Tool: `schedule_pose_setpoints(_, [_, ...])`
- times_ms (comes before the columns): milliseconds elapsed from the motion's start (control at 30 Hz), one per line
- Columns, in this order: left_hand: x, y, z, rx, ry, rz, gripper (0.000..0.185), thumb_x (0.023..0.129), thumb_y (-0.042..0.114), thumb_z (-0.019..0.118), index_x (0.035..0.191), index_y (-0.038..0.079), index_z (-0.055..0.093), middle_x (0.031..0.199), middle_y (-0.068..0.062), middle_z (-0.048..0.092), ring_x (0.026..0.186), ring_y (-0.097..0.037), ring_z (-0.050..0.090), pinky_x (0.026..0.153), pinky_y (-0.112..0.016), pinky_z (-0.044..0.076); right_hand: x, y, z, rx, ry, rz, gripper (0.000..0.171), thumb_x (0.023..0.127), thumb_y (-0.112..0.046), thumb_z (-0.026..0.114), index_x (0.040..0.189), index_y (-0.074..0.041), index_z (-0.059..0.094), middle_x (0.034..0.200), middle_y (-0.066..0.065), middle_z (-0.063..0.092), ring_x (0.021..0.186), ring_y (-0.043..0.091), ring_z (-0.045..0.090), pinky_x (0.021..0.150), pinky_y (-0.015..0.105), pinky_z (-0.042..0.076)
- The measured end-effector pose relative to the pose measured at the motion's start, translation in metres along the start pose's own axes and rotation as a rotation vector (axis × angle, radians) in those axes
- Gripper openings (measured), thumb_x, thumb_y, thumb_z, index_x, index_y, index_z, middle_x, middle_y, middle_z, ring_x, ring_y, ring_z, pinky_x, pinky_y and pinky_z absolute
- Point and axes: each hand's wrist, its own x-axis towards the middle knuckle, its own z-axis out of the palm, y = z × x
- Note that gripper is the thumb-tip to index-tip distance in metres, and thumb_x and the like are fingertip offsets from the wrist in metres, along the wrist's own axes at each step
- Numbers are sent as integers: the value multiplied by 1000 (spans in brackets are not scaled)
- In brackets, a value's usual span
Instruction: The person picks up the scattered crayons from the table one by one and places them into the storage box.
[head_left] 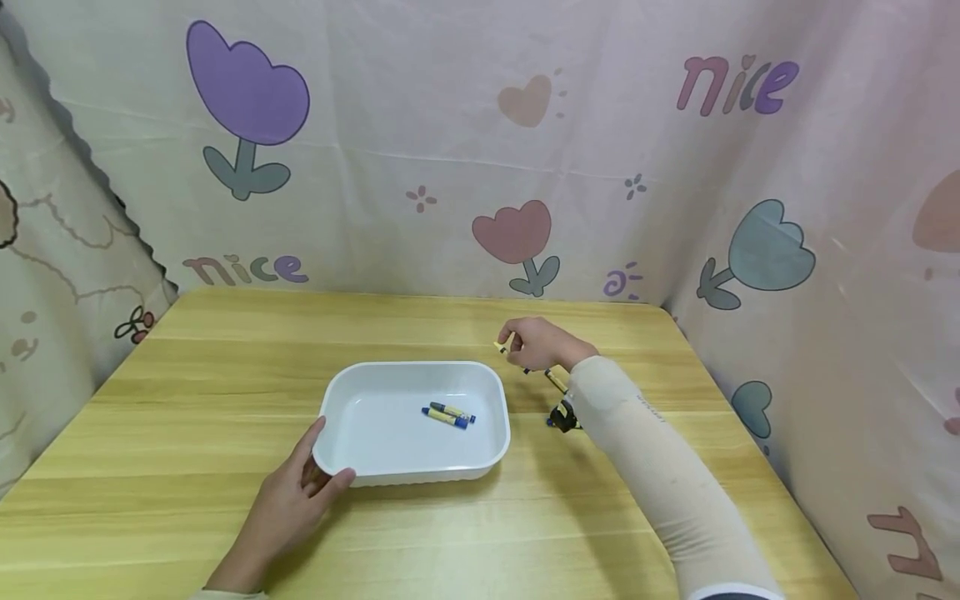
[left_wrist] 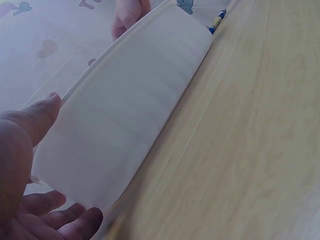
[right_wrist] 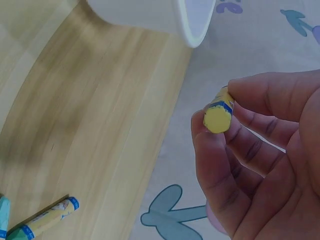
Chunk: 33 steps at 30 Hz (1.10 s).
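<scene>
One white tray sits by the left hand with two crayons in it. The right hand pinches one yellow crayon — below its wrist lies a small cluster of loose crayons, too overlapped to count. Two hands, one table.

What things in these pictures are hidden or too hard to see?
- Crayon in the right hand: right wrist view shows only its yellow end; the fingers cover the rest.
- Crayons on the table: head view, partly behind the sleeve, so no count possible.
- Inside of the white tray: left wrist view shows only its outer wall.
- Two crayons in the tray: head view, labels too small to read.
</scene>
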Motion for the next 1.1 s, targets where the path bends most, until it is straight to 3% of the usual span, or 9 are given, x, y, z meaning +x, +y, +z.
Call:
schedule_pose_setpoints(300, [1,0,0,3,-8,-4,85,92,33,68,154,5,19,134,-32,48,114,-42,57,87,-43,54,1,-14,2,-25,-27,-20,27,91,-8,61,117,-7,61,88,1,62,79,14,57,72,28,52])
schedule_pose_setpoints(667, [0,-1,0,4,-16,-17,85,92,34,68,155,4,18,136,-33,45,114,-43,57,88,-43,54,3,-33,12,-7,-75,-14,27,92,-10,61,119,-9,61,91,1,62,75,14,60,63,25,53])
schedule_pose_setpoints(900, [1,0,0,11,-10,1,84,93,32,68,155,4,18,135,-33,47,114,-43,58,87,-44,54,8,-45,18,-12,-155,-5,26,94,-11,60,120,-12,61,93,1,61,78,15,60,64,25,54])
schedule_pose_setpoints(1100, [1,-1,1,5,-8,8,84,92,31,68,154,3,19,134,-33,46,113,-43,58,86,-42,54,13,-56,22,15,-251,18,26,94,-10,60,120,-13,61,91,5,60,68,14,59,61,27,57])
